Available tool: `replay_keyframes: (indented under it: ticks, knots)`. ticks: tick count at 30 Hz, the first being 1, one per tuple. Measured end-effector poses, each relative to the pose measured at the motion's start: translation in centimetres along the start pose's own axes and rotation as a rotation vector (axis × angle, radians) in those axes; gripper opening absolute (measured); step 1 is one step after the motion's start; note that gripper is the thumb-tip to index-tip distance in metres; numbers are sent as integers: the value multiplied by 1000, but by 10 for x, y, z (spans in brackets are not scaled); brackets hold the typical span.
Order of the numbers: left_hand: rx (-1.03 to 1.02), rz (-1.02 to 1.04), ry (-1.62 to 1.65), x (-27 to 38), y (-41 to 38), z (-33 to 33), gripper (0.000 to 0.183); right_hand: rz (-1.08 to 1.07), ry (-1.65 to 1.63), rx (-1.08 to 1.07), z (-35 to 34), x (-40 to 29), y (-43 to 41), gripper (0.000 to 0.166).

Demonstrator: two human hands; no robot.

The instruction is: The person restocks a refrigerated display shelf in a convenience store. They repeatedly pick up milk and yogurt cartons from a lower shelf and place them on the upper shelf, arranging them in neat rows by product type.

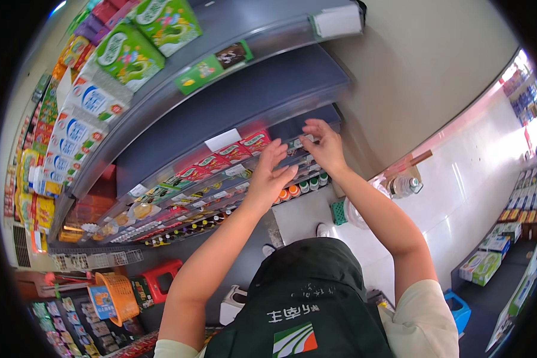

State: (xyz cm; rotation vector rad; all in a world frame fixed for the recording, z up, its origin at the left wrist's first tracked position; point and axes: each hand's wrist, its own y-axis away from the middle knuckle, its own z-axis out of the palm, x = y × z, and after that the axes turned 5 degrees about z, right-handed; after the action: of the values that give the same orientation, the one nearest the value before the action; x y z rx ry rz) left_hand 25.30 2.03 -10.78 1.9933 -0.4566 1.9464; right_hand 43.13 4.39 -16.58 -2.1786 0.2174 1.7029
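Observation:
My left hand [273, 179] is raised before the shelf rack with its fingers apart and nothing in it. Nearest to it stands a row of small red drink cartons [236, 152] on a lower shelf. My right hand [326, 147] hovers by the right end of that shelf, fingers spread and slightly curled, holding nothing. Behind both hands runs a dark grey shelf board [232, 107] with a clear front strip. A white price tag [223, 140] sits on its edge, above the red cartons. Below my hands, bottles with orange and green caps [303, 186] line the lowest level.
Green carton packs [129, 56] and white milk packs [96, 99] fill the upper shelf at left. A flat beige panel [411, 80] closes the rack's right side. On the floor are a large clear water bottle [400, 186], a red stool [161, 277] and a white stool [232, 306].

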Motion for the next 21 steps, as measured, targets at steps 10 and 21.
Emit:
replay_keyframes:
  ticks: [10, 21]
  knots:
    - [113, 109, 328, -72, -55, 24, 82, -191, 483, 66, 25, 44, -34, 64]
    - [95, 168, 472, -96, -84, 34, 72, -51, 556, -64, 15, 68, -101, 82]
